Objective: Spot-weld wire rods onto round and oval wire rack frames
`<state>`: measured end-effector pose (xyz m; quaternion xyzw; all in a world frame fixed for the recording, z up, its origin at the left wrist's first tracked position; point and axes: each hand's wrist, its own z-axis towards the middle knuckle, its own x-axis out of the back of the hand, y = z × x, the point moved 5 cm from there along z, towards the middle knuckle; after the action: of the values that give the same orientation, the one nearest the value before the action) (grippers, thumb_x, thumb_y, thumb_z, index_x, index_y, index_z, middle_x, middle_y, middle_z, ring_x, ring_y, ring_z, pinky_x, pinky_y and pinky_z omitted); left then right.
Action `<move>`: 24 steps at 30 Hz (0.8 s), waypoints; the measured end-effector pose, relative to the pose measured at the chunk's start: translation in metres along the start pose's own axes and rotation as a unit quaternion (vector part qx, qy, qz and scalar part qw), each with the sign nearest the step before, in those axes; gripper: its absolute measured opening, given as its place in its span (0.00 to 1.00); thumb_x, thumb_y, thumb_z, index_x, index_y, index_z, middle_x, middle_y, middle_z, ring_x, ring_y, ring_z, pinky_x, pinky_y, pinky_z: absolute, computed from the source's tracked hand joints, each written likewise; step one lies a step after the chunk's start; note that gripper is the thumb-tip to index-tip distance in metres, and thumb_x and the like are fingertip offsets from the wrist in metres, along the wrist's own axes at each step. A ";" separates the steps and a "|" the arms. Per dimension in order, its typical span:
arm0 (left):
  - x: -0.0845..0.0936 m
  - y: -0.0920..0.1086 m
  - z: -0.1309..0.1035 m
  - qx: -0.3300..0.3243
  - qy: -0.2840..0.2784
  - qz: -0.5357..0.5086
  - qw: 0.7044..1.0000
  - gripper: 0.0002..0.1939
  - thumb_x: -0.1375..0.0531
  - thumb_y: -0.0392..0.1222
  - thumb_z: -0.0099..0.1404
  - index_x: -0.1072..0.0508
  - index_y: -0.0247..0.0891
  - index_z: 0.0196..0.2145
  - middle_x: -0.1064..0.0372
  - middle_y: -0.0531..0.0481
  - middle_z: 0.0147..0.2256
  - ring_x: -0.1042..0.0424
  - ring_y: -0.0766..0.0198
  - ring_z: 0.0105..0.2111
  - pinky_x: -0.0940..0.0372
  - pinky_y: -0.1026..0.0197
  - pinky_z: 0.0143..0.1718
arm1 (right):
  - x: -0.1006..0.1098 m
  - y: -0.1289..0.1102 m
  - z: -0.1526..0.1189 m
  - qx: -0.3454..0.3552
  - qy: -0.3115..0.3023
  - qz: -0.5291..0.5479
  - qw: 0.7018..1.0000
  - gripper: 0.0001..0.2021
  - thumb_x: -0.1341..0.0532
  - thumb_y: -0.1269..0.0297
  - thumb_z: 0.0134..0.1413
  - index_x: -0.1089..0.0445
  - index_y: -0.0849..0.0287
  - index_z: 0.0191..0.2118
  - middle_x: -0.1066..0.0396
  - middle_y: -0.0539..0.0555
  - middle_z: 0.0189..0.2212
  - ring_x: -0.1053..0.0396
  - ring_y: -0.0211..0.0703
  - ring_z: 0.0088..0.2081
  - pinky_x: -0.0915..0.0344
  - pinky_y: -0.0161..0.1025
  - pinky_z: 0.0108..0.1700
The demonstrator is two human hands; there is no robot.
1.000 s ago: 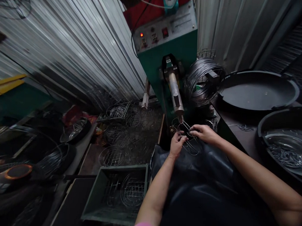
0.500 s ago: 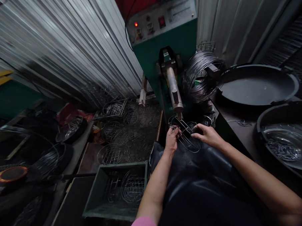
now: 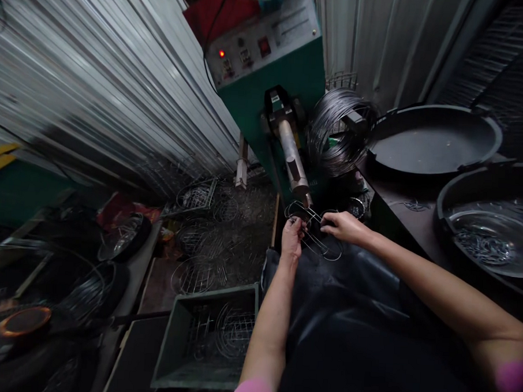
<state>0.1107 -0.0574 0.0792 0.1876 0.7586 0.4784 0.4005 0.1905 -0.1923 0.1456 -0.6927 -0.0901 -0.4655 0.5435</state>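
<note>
One green machine (image 3: 273, 84) stands at the far middle of my view. Along the right, a tabletop (image 3: 393, 204) carries two wide black pans, the far pan (image 3: 432, 145) and the near pan (image 3: 465, 184), which has a bowl (image 3: 522, 248) of small metal pieces (image 3: 487, 247) in it. Near left, I see a green crate (image 3: 166, 342) holding wire racks (image 3: 234, 334). A wire coil (image 3: 323, 126) hangs just right of the machine, whose metal cylinder (image 3: 289, 136) slants down toward the near side. Just below its tip sits the wire frame (image 3: 315, 240), between the two hands. My left hand (image 3: 291, 235) has its grip pinching the frame's left side. My right hand (image 3: 344, 225) has its fingertips close together at the right side; I cannot tell whether they pinch it. Far left on the machine, a red lamp (image 3: 221, 53) glows.
</note>
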 end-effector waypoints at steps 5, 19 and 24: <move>-0.001 -0.001 -0.004 -0.023 -0.001 0.033 0.999 0.16 0.36 0.47 0.52 0.38 0.38 0.33 0.33 0.54 0.25 0.34 0.70 0.26 0.46 0.68 0.28 | -0.005 0.012 -0.008 0.022 0.016 0.001 1.000 0.05 0.43 0.67 0.49 0.31 0.56 0.32 0.28 0.50 0.26 0.31 0.40 0.29 0.40 0.33 0.32; -0.015 -0.023 -0.016 -0.093 -0.055 0.061 0.992 0.13 0.37 0.44 0.54 0.38 0.38 0.31 0.33 0.54 0.27 0.30 0.66 0.31 0.40 0.62 0.40 | -0.027 0.045 -0.038 -0.013 0.207 0.104 0.973 0.14 0.44 0.51 0.52 0.33 0.56 0.36 0.28 0.51 0.28 0.32 0.39 0.26 0.36 0.33 0.29; -0.016 -0.030 -0.018 -0.095 -0.041 0.027 0.994 0.13 0.37 0.44 0.54 0.38 0.38 0.32 0.33 0.54 0.27 0.30 0.67 0.30 0.38 0.62 0.39 | -0.026 0.041 -0.030 0.005 0.233 0.095 0.968 0.13 0.45 0.52 0.53 0.33 0.57 0.36 0.28 0.53 0.30 0.30 0.41 0.30 0.35 0.35 0.34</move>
<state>0.1091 -0.0932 0.0637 0.1884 0.6875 0.5508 0.4343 0.1853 -0.2239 0.0980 -0.5680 0.1029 -0.5594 0.5948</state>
